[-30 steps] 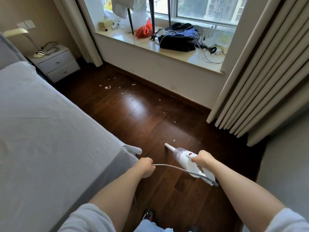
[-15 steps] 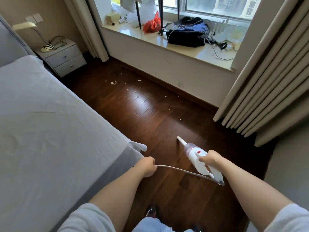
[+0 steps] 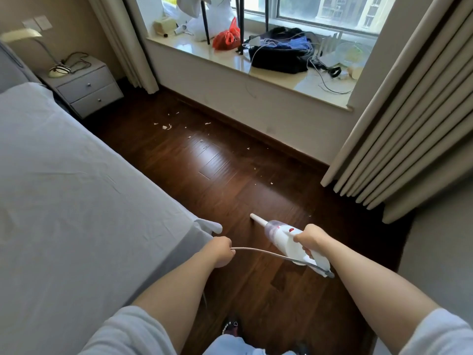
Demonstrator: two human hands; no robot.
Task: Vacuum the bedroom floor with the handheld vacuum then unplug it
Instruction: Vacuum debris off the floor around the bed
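Right hand (image 3: pixel 308 238) is gripping the handheld vacuum (image 3: pixel 289 239), nozzle aimed low at the floor (image 3: pixel 230 175); left hand (image 3: pixel 220 251) is closed around the cord (image 3: pixel 268 254), holding slack clear. Advice: sweep slowly toward the crumbs (image 3: pixel 166 126) near the window wall, feeding cord.

The handheld vacuum (image 3: pixel 286 239) is white with a clear dust cup, a red button on top and a slim tapered nozzle, tilted down so its tip sits on or just over the dark wooden floor (image 3: pixel 230 175) near the bed's corner. Its pale cord (image 3: pixel 268 254) runs leftward from the rear end. White crumbs (image 3: pixel 166 126) dot the floor toward the far wall.
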